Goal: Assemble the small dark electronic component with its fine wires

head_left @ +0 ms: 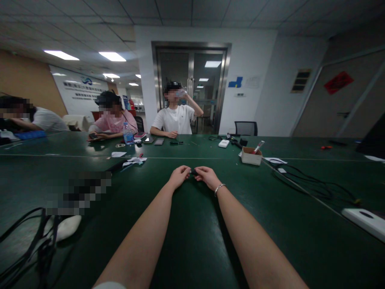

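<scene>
Over the green table [192, 224], my two hands meet in front of me. My left hand [179, 176] is closed in a pinch at a light, metallic-looking end of a small black object [193, 172]. From the other side, my right hand [206, 176] has its fingers closed on the dark part of the same piece. It is too small and too covered by fingers to tell its kind. A silver bracelet circles my right wrist.
Right of my hands stand a small cardboard box [251, 156] and black cables [319, 182]. A white power strip [365, 220] lies at the right edge. Paper scraps [134, 161] and a water bottle [128, 134] are left. Across the table, one person drinks; others sit further left.
</scene>
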`<state>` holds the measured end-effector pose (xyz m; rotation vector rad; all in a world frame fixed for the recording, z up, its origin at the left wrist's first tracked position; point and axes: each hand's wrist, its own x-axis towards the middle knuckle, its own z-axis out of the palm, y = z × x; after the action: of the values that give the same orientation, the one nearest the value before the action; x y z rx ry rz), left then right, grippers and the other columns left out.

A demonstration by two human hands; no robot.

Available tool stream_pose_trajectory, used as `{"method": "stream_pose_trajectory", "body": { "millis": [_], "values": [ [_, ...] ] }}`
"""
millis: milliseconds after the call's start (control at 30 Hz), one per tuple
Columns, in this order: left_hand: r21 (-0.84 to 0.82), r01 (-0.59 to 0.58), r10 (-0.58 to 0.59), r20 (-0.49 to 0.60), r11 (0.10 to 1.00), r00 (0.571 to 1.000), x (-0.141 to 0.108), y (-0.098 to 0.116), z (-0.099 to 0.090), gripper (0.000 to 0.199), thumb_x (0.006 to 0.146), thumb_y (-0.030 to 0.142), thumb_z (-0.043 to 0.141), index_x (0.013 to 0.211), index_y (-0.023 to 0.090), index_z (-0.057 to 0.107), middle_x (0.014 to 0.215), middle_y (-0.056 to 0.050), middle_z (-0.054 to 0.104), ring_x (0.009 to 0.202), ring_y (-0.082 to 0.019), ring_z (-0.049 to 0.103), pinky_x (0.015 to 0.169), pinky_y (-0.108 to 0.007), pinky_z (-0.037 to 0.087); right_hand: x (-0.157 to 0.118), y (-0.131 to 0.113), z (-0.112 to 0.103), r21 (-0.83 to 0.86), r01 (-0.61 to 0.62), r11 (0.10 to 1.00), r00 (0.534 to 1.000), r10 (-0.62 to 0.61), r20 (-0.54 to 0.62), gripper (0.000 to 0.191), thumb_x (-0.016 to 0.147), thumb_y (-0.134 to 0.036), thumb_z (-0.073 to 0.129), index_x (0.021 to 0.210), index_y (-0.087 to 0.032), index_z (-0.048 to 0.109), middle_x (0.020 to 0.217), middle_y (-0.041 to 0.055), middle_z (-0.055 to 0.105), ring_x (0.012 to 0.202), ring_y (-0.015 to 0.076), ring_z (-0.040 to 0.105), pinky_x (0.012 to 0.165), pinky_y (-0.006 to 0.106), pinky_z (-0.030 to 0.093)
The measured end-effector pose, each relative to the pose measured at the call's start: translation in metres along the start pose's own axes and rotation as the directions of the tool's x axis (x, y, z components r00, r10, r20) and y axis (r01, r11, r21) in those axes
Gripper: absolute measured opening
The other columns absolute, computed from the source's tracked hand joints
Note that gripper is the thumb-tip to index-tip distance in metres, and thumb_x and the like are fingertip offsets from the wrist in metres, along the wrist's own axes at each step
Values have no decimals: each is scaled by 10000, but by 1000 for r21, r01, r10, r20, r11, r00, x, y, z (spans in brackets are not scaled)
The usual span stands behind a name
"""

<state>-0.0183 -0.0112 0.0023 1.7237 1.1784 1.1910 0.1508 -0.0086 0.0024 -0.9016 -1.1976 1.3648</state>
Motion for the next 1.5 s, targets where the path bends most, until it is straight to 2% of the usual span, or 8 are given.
{"method": "stream_pose_trajectory", "body": {
  "millis": [167,300,500,767,1067,1233,1333,1500],
  "values": [
    [-1,20,-20,-34,1000,999,-2,4,-2,311,748,185,572,1055,169,618,987,-80,614,733,-121,566,575,-201,452,-1,-1,0,10,-4,1000,1000,4,0,81,771,-127,671,839,-106,631,631,33,659,482,88,619,435,146,512],
    [-16,13,-14,-35,1000,999,-1,1,-2,303,734,171,580,1033,166,627,955,-71,608,699,-105,555,584,-202,449,-1,-1,0,3,-7,1000,1000,7,-6,70,780,-127,662,838,-105,630,623,31,659,481,87,620,434,143,513],
    [-76,39,-40,-13,996,999,3,-4,1,253,823,301,507,978,136,622,722,-26,583,577,-87,513,535,-194,423,0,0,0,-7,0,1000,1000,0,0,64,785,-117,651,843,-103,629,634,33,662,483,85,621,440,141,509],
    [-24,27,-28,-38,999,999,0,0,0,326,715,138,586,1038,167,622,937,-54,605,669,-84,537,549,-170,430,0,0,0,6,0,1000,1000,0,-10,69,770,-119,666,829,-105,632,629,29,660,468,83,610,428,144,503],
    [-70,43,-44,-6,997,999,2,-1,0,235,777,237,547,979,147,626,699,-7,573,576,-84,513,530,-191,412,0,0,-1,6,2,1000,1000,-2,0,96,758,-127,681,840,-105,636,622,28,658,478,86,616,439,144,512],
    [-66,47,-46,17,997,999,2,0,1,273,826,340,494,930,129,632,631,-7,565,549,-92,505,527,-206,408,0,1,-1,3,3,1000,1000,-3,-2,98,762,-132,681,844,-103,635,626,30,657,485,88,620,445,145,513],
    [-50,61,-61,-5,997,998,3,-1,0,271,815,331,503,958,140,632,726,-33,606,576,-98,528,530,-212,421,1,1,-1,-3,-2,1000,1000,2,-11,86,774,-120,665,850,-101,631,617,31,654,480,88,618,443,146,511],
    [-32,26,-27,-42,999,999,3,-3,-1,323,716,171,584,1038,163,614,914,-58,609,672,-100,556,542,-189,435,1,0,-1,6,-6,1000,1000,6,0,78,782,-107,653,855,-99,624,624,30,655,476,85,616,438,144,507]
  ]
}}
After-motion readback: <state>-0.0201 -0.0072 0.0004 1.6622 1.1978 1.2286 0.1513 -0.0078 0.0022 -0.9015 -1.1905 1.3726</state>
